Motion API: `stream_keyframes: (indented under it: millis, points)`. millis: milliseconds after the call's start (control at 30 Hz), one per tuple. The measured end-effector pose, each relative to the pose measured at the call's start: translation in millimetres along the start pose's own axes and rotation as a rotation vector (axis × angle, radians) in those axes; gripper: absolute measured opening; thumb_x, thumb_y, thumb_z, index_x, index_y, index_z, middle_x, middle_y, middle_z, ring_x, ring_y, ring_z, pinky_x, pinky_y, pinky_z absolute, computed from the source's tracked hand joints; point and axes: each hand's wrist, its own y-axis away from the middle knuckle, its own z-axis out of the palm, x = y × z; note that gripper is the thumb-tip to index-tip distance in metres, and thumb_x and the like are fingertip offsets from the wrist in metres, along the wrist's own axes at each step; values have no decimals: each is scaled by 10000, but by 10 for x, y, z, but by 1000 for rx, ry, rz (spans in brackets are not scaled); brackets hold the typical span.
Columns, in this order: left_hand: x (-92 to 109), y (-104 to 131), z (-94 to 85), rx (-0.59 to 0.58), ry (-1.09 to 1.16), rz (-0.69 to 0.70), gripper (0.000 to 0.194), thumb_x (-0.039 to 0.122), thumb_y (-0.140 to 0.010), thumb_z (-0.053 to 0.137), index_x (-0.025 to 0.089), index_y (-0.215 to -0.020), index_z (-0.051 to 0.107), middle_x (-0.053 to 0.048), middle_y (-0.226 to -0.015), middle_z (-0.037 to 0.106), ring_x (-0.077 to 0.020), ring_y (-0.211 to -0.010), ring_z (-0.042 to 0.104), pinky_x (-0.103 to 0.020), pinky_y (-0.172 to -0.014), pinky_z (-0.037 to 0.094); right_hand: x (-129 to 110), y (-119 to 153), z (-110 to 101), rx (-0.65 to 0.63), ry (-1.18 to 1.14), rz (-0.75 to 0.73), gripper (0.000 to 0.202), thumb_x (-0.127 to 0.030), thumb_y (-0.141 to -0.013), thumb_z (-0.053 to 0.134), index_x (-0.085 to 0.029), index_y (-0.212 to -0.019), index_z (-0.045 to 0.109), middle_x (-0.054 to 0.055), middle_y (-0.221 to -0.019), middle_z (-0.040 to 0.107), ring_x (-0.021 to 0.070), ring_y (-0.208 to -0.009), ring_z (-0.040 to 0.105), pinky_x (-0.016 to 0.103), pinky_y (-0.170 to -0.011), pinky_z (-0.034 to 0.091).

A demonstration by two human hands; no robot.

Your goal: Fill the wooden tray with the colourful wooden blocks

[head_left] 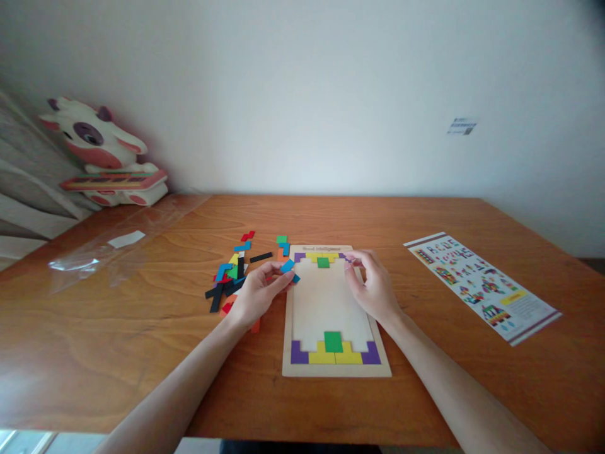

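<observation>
My left hand is closed in a pinch on a blue block puzzle piece, held over the left edge of a pale wooden puzzle board. At the board's upper right corner is my right hand, thumb and forefinger drawn together beside a purple piece. Whether those fingertips grip anything is hidden. Along the board's near end lie purple and yellow pieces, with a green square above them. A similar row with another green square lines the far end.
Left of the board lies a loose pile of coloured pieces, including black bars and a green square. A printed pattern sheet rests at the right. Clear plastic wrapping and a cow-shaped toy keyboard are at the left.
</observation>
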Motion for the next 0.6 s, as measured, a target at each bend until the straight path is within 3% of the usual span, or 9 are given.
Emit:
stream_keyframes:
  millis: [233, 400, 600]
  points:
    - [-54, -15, 2, -6, -36, -2, 446, 443, -692, 841, 162, -990, 664, -7, -832, 697, -131, -720, 689, -244, -702, 562, 7, -4, -1, -20, -8, -18, 187, -212, -940, 540, -235, -1120, 586, 85, -1036, 648, 211, -901, 639, 404, -822, 560]
    - [-81, 40, 48, -121, -130, 42, 368, 448, -765, 780, 167, -989, 702, -41, -858, 734, -149, -744, 692, -245, -696, 554, -127, 8, -32, -144, 28, -209, 261, -179, -936, 555, -238, -1190, 563, 80, -1054, 651, 199, -875, 641, 404, -838, 560]
    - [-53, 132, 110, -245, -268, 111, 302, 416, -830, 723, 188, -1025, 755, -67, -897, 760, -192, -796, 698, -286, -751, 544, -328, 35, -43, -267, -25, -396, 365, -194, -920, 622, -259, -1271, 543, 69, -1085, 691, 220, -1028, 660, 413, -903, 563]
